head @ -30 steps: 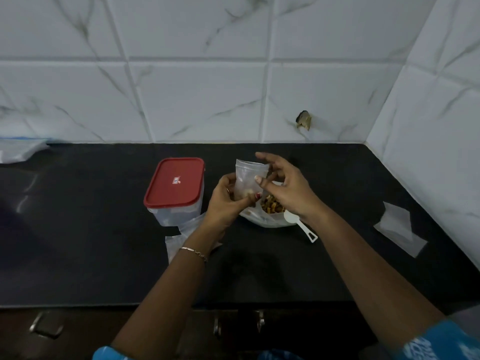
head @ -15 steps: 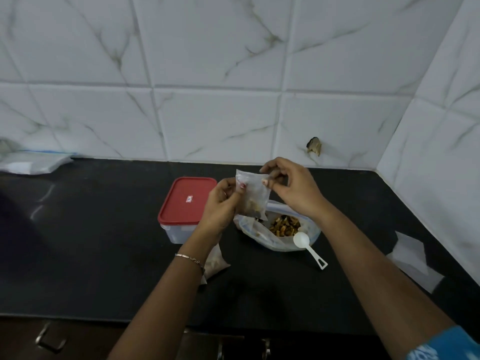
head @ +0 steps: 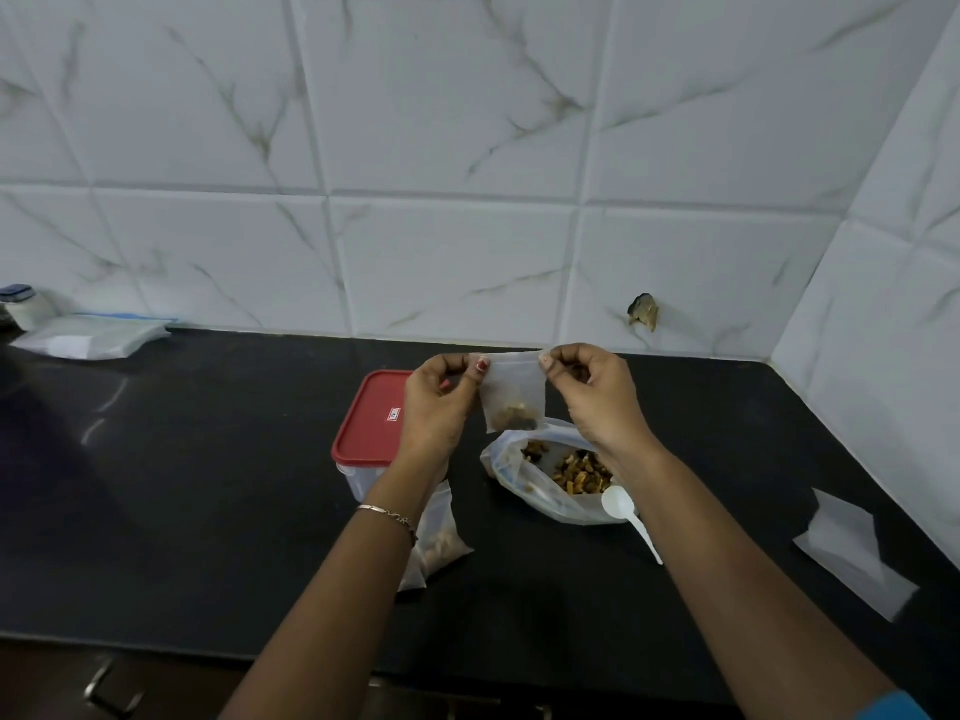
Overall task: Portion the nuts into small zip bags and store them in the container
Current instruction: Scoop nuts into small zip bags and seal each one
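A small clear zip bag (head: 514, 394) with a few nuts at its bottom hangs upright above the counter. My left hand (head: 439, 402) pinches its top left corner and my right hand (head: 592, 394) pinches its top right corner. Below it lies a large open plastic bag of nuts (head: 558, 472) with a white spoon (head: 626, 514) resting at its mouth. A clear container with a red lid (head: 369, 428) stands shut to the left, partly behind my left hand. Filled small bags (head: 441, 543) lie under my left wrist.
Empty small zip bags (head: 852, 553) lie flat at the counter's right. A flat packet of bags (head: 93, 337) and a small jar (head: 23, 304) sit at the far left by the wall. The black counter (head: 208, 485) meets tiled walls behind and on the right.
Both hands lifted the small bag higher and moved to its top corners, stretching the top edge straight. The camera has tilted upward.
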`<action>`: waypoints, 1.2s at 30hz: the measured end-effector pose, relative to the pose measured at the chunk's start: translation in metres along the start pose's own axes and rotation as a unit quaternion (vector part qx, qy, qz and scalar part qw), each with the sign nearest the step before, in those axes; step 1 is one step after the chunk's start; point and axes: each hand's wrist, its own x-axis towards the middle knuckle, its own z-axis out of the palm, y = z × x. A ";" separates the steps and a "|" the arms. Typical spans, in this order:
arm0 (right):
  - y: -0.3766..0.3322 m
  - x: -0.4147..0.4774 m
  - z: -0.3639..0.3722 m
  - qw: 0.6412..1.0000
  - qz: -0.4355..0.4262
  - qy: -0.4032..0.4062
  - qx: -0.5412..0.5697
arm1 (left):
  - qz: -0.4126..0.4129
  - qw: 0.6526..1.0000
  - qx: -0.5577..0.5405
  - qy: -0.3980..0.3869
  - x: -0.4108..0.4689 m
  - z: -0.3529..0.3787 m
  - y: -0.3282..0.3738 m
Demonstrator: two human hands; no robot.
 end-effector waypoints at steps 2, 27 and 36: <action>0.001 0.002 0.002 1.000 -0.003 0.000 -0.021 | -0.001 1.000 0.017 -0.001 0.001 -0.003 0.001; -0.002 -0.018 0.009 0.998 0.017 -0.018 0.055 | 0.000 0.996 -0.002 -0.085 -0.010 0.004 0.013; 0.001 -0.020 0.017 0.999 0.024 -0.031 0.023 | -0.001 0.997 -0.011 -0.078 -0.019 0.008 0.012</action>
